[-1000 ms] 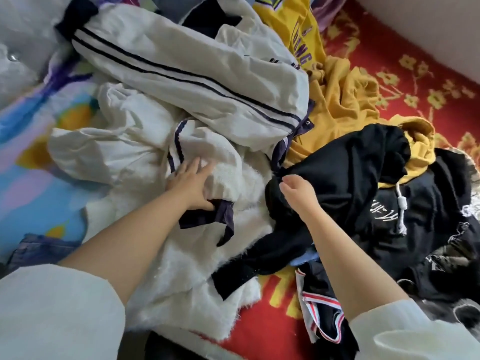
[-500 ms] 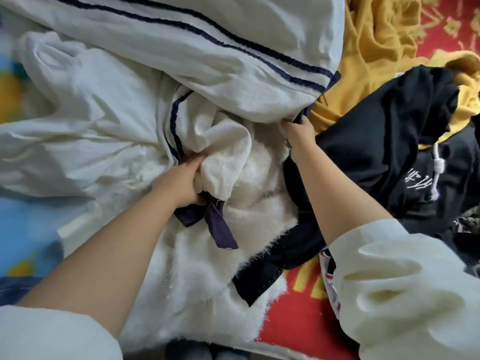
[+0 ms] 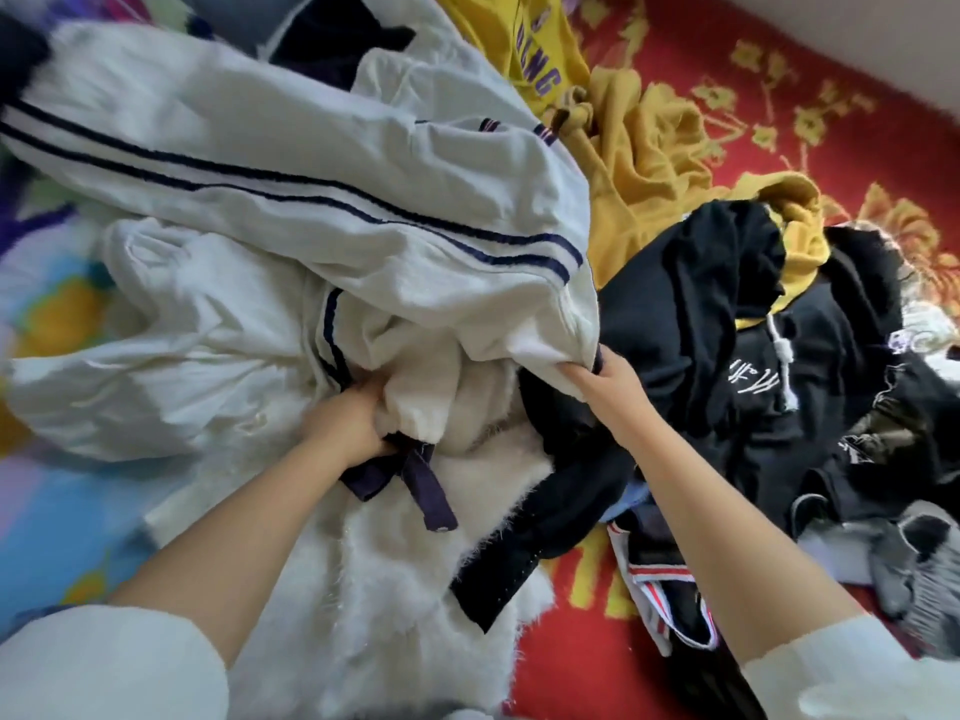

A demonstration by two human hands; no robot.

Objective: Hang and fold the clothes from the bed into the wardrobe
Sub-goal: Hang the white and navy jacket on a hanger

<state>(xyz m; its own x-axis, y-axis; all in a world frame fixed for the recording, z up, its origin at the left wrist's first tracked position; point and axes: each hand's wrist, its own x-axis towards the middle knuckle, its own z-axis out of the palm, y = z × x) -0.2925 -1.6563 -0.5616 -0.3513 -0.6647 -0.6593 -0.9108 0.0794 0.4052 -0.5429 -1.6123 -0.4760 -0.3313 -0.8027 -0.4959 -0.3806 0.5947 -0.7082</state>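
Note:
A cream-white garment with two navy stripes (image 3: 291, 163) lies bunched across the middle of a clothes pile on the bed. My left hand (image 3: 348, 426) is closed on a fold of it, just above a dangling navy ribbon (image 3: 415, 475). My right hand (image 3: 605, 379) grips the same garment's lower corner, next to a black hoodie (image 3: 691, 314). A fluffy white garment (image 3: 395, 579) lies under both forearms. The wardrobe is out of view.
A yellow sweatshirt with purple letters (image 3: 639, 142) lies behind the black hoodie. Red bedding with gold flowers (image 3: 779, 96) spreads on the right, a blue patterned sheet (image 3: 57, 511) on the left. Dark clothes with red-white trim (image 3: 670, 589) lie near my right forearm.
My left hand went from lying flat on the white garment to gripping a fold. My right hand left the black hoodie and took hold of the white garment's corner.

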